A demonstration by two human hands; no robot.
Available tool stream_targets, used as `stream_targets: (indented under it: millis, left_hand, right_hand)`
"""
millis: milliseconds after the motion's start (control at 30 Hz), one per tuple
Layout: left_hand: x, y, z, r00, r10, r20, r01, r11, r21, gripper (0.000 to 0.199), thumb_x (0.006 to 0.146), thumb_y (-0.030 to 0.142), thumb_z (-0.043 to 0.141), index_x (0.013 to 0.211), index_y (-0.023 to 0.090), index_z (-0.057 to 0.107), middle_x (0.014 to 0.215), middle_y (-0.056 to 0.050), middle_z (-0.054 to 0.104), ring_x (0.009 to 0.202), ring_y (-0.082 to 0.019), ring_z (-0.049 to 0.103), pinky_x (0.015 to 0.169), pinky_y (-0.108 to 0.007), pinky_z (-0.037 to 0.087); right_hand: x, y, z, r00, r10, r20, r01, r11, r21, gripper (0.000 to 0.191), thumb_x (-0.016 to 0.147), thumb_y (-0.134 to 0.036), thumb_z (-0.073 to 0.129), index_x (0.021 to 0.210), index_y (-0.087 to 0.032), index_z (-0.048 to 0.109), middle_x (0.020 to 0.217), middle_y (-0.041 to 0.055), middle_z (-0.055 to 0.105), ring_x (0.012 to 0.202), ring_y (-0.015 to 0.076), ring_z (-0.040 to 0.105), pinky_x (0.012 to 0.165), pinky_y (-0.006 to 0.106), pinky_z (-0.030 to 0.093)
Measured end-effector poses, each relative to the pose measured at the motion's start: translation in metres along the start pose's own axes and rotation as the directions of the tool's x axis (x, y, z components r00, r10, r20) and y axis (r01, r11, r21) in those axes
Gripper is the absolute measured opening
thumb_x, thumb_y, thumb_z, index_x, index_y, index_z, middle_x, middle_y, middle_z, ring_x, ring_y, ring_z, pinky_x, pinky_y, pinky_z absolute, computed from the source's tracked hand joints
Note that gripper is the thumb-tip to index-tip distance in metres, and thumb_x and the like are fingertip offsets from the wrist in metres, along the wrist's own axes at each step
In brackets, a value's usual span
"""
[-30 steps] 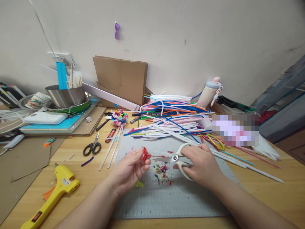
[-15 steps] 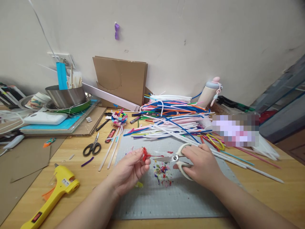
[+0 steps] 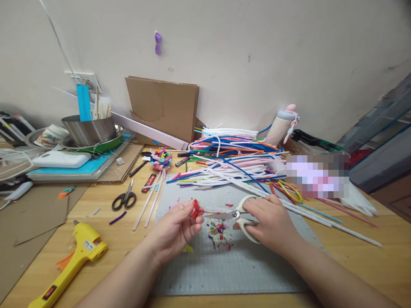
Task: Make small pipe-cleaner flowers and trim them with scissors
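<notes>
Pinched in the fingertips of my left hand [image 3: 177, 224] is a red pipe cleaner [image 3: 196, 208], bent into a small loop with a thin tail pointing right. My right hand [image 3: 269, 220] grips white-handled scissors [image 3: 246, 226], fingers through the handles. Their blades reach left, close under the red tail; whether they touch it I cannot tell. Both hands are above a grey cutting mat [image 3: 257, 273]. Small colourful fuzz clippings [image 3: 221, 235] lie scattered on the mat below the blades.
A heap of pipe cleaners [image 3: 237, 149] spreads behind the mat. On the left lie a yellow glue gun [image 3: 85, 252], black scissors [image 3: 124, 200] and a colourful fuzzy ball [image 3: 161, 159]. A metal pot [image 3: 90, 130] stands back left, a bottle [image 3: 282, 124] back right.
The scissor blades have shifted slightly left, closer to the red loop, and look more closed. My left hand has barely moved and keeps its hold on the red pipe cleaner.
</notes>
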State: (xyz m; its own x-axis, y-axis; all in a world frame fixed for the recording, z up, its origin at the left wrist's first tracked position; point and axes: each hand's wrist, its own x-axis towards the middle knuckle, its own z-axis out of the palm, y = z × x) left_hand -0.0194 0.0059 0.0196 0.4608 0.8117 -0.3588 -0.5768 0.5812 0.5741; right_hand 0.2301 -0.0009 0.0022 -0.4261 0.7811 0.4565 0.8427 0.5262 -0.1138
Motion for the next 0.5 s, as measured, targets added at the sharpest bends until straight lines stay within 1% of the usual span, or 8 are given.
stream_targets:
  millis: [233,500]
  left_hand:
    - [-0.0001,-0.0005,-0.0013,1.000,-0.001,0.003,0.001,1.000,-0.005,0.010,0.084,0.017,0.053,0.082,0.010,0.059,0.070,-0.003,0.055,0.058,-0.007,0.057,0.052,-0.014,0.052]
    - [0.0002,0.0010,-0.0023,1.000,-0.002,-0.009,0.002,0.999,-0.033,0.010,0.084,0.016,0.052,0.082,0.010,0.059,0.072,-0.003,0.054,0.059,-0.007,0.057,0.052,-0.014,0.053]
  right_hand:
    - [-0.0015,0.0012,0.0011,0.999,-0.022,0.036,0.023,0.999,-0.030,0.013,0.077,-0.029,0.055,0.069,-0.019,0.052,0.066,-0.0010,0.062,0.061,0.0135,0.051,0.067,0.030,0.023]
    - [-0.0020,0.0015,0.0014,0.998,-0.005,0.059,0.004,1.000,0.013,0.015,0.076,-0.029,0.055,0.065,-0.019,0.050,0.061,-0.0025,0.061,0.057,0.0126,0.049,0.065,0.030,0.022]
